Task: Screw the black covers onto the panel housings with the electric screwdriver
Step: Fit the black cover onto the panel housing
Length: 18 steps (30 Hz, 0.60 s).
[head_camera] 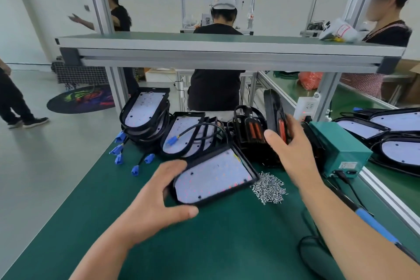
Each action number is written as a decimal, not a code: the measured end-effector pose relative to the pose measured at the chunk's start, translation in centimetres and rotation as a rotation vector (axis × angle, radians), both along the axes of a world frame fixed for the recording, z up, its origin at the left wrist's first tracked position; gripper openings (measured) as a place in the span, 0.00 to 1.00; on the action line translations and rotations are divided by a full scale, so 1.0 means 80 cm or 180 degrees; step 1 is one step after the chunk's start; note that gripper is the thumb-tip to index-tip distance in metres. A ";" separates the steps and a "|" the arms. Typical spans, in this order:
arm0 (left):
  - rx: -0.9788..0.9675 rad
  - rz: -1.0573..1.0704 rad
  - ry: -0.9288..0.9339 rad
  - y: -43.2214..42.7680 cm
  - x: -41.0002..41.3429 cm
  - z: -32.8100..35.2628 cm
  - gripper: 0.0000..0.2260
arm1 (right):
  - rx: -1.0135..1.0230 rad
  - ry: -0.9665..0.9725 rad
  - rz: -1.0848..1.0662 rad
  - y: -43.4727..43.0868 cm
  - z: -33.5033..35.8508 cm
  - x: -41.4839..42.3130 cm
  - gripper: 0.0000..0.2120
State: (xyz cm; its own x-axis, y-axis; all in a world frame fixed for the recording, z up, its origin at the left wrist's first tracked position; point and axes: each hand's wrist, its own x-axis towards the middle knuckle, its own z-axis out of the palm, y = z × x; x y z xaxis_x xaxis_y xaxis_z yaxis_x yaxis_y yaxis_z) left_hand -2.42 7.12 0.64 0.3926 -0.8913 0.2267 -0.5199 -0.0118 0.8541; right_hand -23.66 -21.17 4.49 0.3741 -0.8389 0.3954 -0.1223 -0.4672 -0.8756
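Your left hand (156, 195) grips the rounded end of a panel housing (213, 177), thumb curled round its near rim and fingers over the far rim. The housing sits white board up, its square end pointing away toward your right hand (293, 150). That hand is spread, thumb wide of the fingers, reaching at an upright black cover (273, 107) just beyond it. The fingertips are blurred, so you cannot tell whether they pinch the cover.

Between your hands, just beside the housing's square corner, lies a heap of screws (269, 188). The electric screwdriver (372, 220) runs under your right forearm with its blue grip showing. A green power box (338, 145) stands to the right of that hand.

Beyond your left hand lean stacked housings (145, 111), their blue connectors (118, 150) trailing close to the table (227, 245) edge, which slants away left of your left arm. Bare green mat lies open around both wrists. An aluminium rail (386, 195) bounds the right side.
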 end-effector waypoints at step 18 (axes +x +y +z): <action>0.0921 -0.0546 -0.0127 0.061 -0.031 -0.006 0.45 | -0.0926 0.1844 0.2208 0.128 -0.043 -0.071 0.48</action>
State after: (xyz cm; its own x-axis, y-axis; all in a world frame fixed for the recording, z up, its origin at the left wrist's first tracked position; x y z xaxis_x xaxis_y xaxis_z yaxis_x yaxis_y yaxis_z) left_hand -4.89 11.97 0.14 0.2272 -0.9733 -0.0331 -0.5683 -0.1601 0.8071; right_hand -29.32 -10.97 1.03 0.9555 -0.2537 0.1503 -0.1145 -0.7890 -0.6037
